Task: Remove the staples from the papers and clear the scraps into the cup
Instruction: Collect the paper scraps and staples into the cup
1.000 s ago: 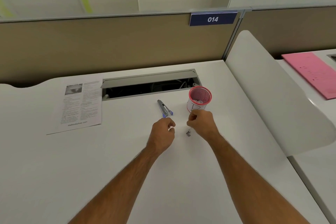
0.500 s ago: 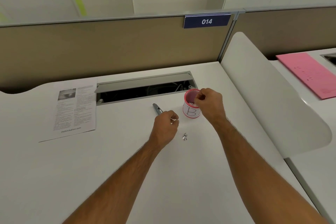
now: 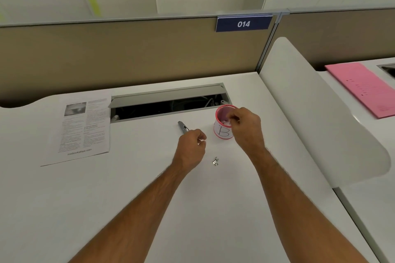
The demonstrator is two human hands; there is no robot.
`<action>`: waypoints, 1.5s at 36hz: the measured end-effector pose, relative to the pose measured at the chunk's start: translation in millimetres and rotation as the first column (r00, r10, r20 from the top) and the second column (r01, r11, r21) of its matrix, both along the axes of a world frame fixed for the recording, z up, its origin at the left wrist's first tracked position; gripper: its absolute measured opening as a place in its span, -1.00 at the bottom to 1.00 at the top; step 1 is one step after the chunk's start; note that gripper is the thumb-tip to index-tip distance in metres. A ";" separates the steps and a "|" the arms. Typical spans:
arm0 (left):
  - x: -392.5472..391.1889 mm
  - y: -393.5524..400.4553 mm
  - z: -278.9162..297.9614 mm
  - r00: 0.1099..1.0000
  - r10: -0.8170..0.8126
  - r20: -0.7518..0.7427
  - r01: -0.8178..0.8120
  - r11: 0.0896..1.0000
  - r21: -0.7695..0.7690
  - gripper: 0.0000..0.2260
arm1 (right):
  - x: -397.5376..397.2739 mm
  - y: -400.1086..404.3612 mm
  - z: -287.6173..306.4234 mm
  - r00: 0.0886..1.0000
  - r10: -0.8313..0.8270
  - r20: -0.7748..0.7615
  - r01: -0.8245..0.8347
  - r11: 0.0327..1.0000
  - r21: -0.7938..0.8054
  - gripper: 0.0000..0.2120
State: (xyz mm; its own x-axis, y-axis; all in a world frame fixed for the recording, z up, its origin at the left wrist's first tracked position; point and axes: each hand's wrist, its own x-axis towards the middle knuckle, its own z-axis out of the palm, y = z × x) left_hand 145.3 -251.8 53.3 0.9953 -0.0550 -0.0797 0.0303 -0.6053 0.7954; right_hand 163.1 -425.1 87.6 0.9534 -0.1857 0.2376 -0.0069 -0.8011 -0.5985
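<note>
The right hand (image 3: pixel 245 128), fingertips pinched together, hangs over the pink-rimmed white paper cup (image 3: pixel 222 128) near the white desk's (image 3: pixel 128 198) back edge; what it pinches cannot be told. The left hand (image 3: pixel 191 147) is curled beside the small metal staple scraps (image 3: pixel 215 161); its contents are unclear too.

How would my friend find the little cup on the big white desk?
Look at the white desk, just below the right end of the dark cable slot. The small cup stands there under the right hand. It alone has a pink rim and a big letter B.
</note>
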 end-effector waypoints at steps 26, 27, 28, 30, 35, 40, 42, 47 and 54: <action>-35.2 16.0 -13.7 0.999 0.047 -0.005 -0.046 0.997 0.065 -0.82 | -38.1 30.7 -68.2 0.820 0.192 -0.540 -0.363 0.903 -0.231 -0.85; -35.9 15.6 -13.5 0.999 0.045 -0.006 -0.045 0.996 0.072 -0.82 | -37.9 31.2 -67.4 0.815 0.187 -0.549 -0.366 0.900 -0.236 -0.86; -36.5 15.2 -13.3 0.999 0.043 -0.007 -0.043 0.996 0.076 -0.82 | -37.8 31.6 -67.0 0.811 0.182 -0.557 -0.365 0.900 -0.237 -0.87; -37.8 14.4 -12.3 0.999 0.039 -0.003 -0.039 0.996 0.077 -0.82 | -37.5 31.7 -66.9 0.806 0.176 -0.565 -0.355 0.908 -0.224 -0.88; -38.1 14.6 -10.5 0.999 0.034 0.000 -0.034 0.998 0.062 -0.83 | -37.9 30.1 -68.1 0.801 0.165 -0.575 -0.313 0.935 -0.168 -0.90; -37.3 15.8 -10.8 0.999 0.033 0.003 -0.033 0.998 0.048 -0.84 | -40.4 24.1 -65.7 0.823 0.164 -0.544 -0.281 0.950 -0.139 -0.94; -37.0 15.1 -10.7 0.999 0.032 0.001 -0.032 0.998 0.047 -0.84 | -41.7 21.2 -62.9 0.839 0.165 -0.518 -0.261 0.958 -0.118 -0.96; -35.6 12.4 -10.7 1.000 0.028 -0.004 -0.028 0.999 0.040 -0.84 | -43.9 10.7 -52.2 0.897 0.153 -0.414 -0.147 0.988 0.048 -0.97; -31.8 7.5 -9.6 0.999 0.032 -0.010 -0.032 0.999 0.016 -0.84 | -39.7 -1.1 -22.4 0.937 0.122 -0.328 0.009 0.929 0.370 -0.93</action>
